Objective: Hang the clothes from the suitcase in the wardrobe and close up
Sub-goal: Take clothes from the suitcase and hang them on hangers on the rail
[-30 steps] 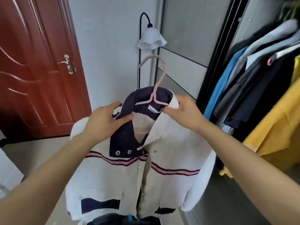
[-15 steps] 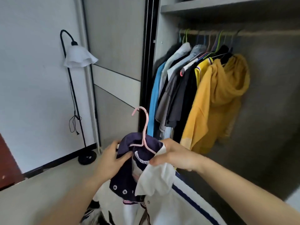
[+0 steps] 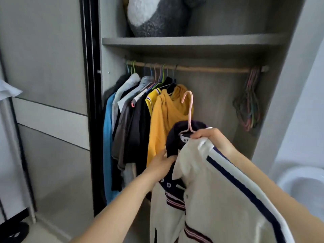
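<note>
Two grips on the jacket (image 3: pixel 219 183), left hand (image 3: pixel 160 165) and right hand (image 3: pixel 213 140); hung clothes (image 3: pixel 136 123) in the wardrobe (image 3: pixel 175 41).

White neck label (image 3: pixel 184 139) inside the navy collar (image 3: pixel 172 135) of the white jacket (image 3: pixel 219 190), dark printed capitals, visible letters reading about "LIFE", last letter uncertain, the rest covered by the jacket's white cloth.

The jacket (image 3: pixel 219 199) runs off the bottom edge, so its hem is unseen. The shoulders of the hanger (image 3: pixel 190 109) are buried inside it. The right hand (image 3: pixel 213 139) covers part of the neck label (image 3: pixel 184 138), so its lettering is unreadable. The top edge cuts off a grey plush toy (image 3: pixel 157 16), and the spare hangers (image 3: pixel 249 106) blur into a tangle.
</note>
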